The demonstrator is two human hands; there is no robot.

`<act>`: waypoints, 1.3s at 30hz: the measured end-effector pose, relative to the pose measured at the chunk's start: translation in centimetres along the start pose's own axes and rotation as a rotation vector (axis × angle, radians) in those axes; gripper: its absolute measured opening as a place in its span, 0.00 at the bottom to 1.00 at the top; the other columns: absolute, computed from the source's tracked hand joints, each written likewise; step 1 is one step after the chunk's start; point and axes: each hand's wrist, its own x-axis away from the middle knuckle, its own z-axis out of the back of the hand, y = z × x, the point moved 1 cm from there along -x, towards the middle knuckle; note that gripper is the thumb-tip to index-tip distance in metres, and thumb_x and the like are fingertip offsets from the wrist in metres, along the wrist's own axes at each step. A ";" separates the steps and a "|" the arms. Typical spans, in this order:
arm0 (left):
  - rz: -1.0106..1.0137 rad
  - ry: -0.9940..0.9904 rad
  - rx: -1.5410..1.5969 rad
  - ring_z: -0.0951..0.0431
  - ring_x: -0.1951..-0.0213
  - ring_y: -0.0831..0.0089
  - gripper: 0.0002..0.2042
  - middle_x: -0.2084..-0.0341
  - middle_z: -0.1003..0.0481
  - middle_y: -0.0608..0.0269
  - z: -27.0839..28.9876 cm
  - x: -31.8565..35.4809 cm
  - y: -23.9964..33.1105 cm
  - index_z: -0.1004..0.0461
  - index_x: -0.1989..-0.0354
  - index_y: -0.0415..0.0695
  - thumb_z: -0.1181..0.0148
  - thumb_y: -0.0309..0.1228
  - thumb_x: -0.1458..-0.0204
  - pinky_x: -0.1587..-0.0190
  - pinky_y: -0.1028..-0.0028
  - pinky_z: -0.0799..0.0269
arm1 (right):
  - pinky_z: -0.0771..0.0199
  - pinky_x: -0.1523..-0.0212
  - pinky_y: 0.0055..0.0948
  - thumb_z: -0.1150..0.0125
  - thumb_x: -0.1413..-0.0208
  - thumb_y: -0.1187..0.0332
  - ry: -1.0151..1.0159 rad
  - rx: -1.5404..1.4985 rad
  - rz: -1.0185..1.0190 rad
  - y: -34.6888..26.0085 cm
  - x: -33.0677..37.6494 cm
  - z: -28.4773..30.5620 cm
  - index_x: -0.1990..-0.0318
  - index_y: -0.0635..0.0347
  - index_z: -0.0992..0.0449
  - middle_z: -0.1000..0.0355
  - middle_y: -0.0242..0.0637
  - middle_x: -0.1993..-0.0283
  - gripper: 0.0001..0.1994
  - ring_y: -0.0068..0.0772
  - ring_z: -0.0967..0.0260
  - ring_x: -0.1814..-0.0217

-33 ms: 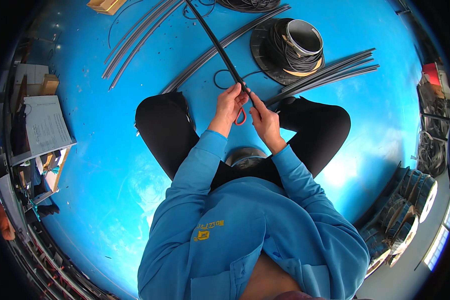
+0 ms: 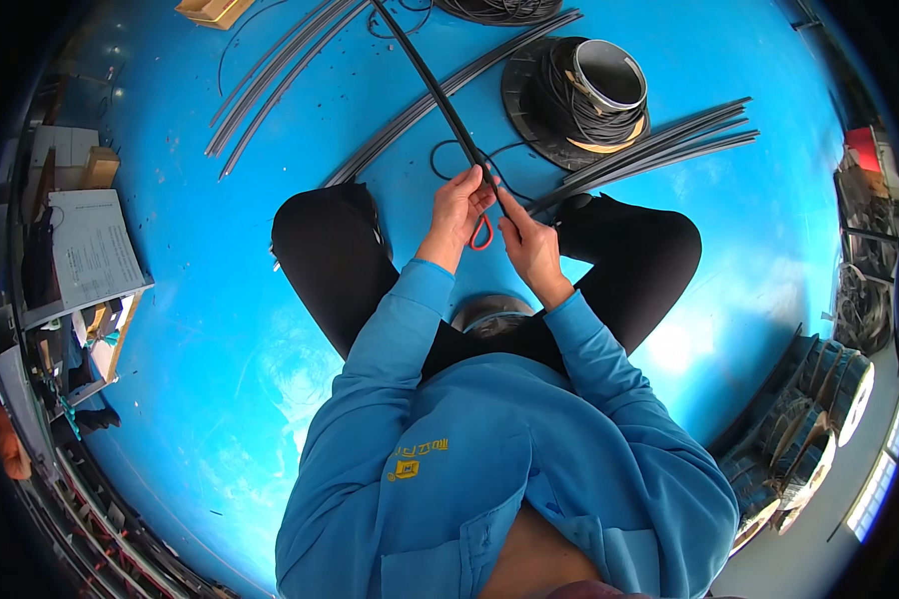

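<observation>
Right hand (image 2: 533, 248) on black strip (image 2: 432, 87), spool (image 2: 609, 74) beyond

Floor (image 2: 200, 399): v. glossy, smooth, hard-looking, w/ bright glare patches. Long black rod (image 2: 453, 121): smooth, prob. plastic or rubber, w/ slight sheen. Red loop (image 2: 475, 245): smooth, plastic-looking. Grey tubes (image 2: 669, 140) on R: plastic-looking, smooth, semi-matt w/ lt. streaks. Reel (image 2: 517, 100): dk. flange, plastic-looking, dull & a bit scuffed; its hub (image 2: 611, 75) smooth, rim shiny, maybe metal. Cable (image 2: 564, 105) on it: black, rubbery, low sheen. Jacket (image 2: 489, 429): matt woven cloth, creased. Trousers (image 2: 330, 255): matt cloth, smooth. Box (image 2: 213, 10) up top: wood-like, pale, unvarnished look.
</observation>
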 end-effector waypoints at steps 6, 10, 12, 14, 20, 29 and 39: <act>0.013 -0.023 -0.030 0.27 0.76 0.77 0.07 0.75 0.25 0.58 0.0 0.2 -1.0 0.27 0.65 0.37 0.45 0.28 0.48 0.72 0.84 0.29 | 0.38 0.83 0.22 0.47 0.54 0.80 -0.004 0.122 0.016 0.2 0.1 0.3 0.47 0.58 0.32 0.31 0.38 0.81 0.22 0.25 0.39 0.85; 0.047 -0.012 -0.050 0.26 0.74 0.75 0.09 0.74 0.25 0.57 0.3 0.2 -1.3 0.28 0.62 0.37 0.46 0.29 0.48 0.69 0.82 0.29 | 0.38 0.83 0.21 0.47 0.52 0.80 0.084 0.051 0.068 0.4 -1.0 0.0 0.47 0.59 0.32 0.30 0.38 0.80 0.21 0.24 0.39 0.85; 0.021 -0.035 -0.036 0.26 0.74 0.75 0.09 0.74 0.25 0.57 0.4 0.0 -1.0 0.28 0.62 0.37 0.46 0.29 0.48 0.69 0.82 0.29 | 0.38 0.83 0.21 0.48 0.52 0.80 0.038 -0.011 0.014 0.4 -1.2 -0.1 0.47 0.60 0.32 0.30 0.37 0.80 0.21 0.24 0.39 0.85; 0.003 -0.050 0.003 0.26 0.74 0.75 0.09 0.74 0.25 0.57 0.5 -0.1 -0.6 0.28 0.62 0.37 0.45 0.29 0.48 0.69 0.81 0.29 | 0.38 0.82 0.20 0.48 0.51 0.79 -0.047 -0.134 -0.055 0.4 -1.2 -0.2 0.47 0.60 0.32 0.30 0.36 0.80 0.20 0.23 0.39 0.85; 0.009 -0.030 -0.012 0.26 0.75 0.77 0.08 0.75 0.25 0.58 0.1 0.2 -0.6 0.27 0.63 0.37 0.45 0.28 0.48 0.71 0.84 0.29 | 0.37 0.81 0.19 0.49 0.49 0.78 -0.123 -0.106 -0.138 1.1 -0.7 0.5 0.45 0.60 0.35 0.30 0.35 0.77 0.21 0.22 0.39 0.84; -0.016 -0.102 0.047 0.26 0.73 0.71 0.08 0.73 0.25 0.56 -0.8 0.8 0.7 0.30 0.63 0.38 0.48 0.30 0.46 0.67 0.77 0.28 | 0.35 0.77 0.26 0.45 0.53 0.76 -0.109 -0.180 -0.160 -0.7 0.3 0.4 0.48 0.58 0.32 0.30 0.38 0.79 0.21 0.31 0.36 0.81; -0.093 -0.437 0.321 0.30 0.72 0.74 0.09 0.73 0.30 0.63 -2.8 4.0 10.1 0.33 0.60 0.40 0.52 0.31 0.44 0.64 0.73 0.33 | 0.34 0.68 0.30 0.43 0.63 0.72 -0.603 0.673 0.167 10.7 -5.0 9.6 0.77 0.55 0.26 0.32 0.32 0.82 0.03 0.41 0.37 0.77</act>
